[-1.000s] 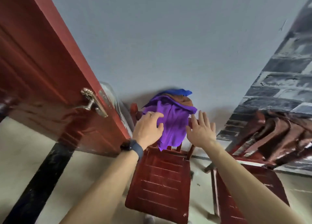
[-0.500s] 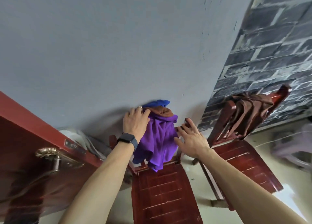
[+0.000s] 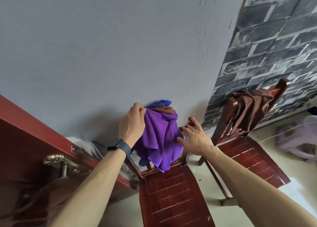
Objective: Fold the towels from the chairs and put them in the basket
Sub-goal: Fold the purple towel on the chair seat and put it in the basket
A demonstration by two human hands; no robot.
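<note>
Your left hand (image 3: 132, 124) is pinching the purple towel (image 3: 161, 141); your right hand (image 3: 195, 139) is hovering spread, so be lifting only that layer.

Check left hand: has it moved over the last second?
Yes. The left hand has climbed away from the chair seat, from the middle of the purple towel to its top edge, which it now pinches.

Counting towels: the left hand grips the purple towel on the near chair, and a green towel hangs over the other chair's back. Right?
Not green: the head view shows a brown towel over the back of the other chair. The left hand does grip the purple towel on the near chair.
</note>
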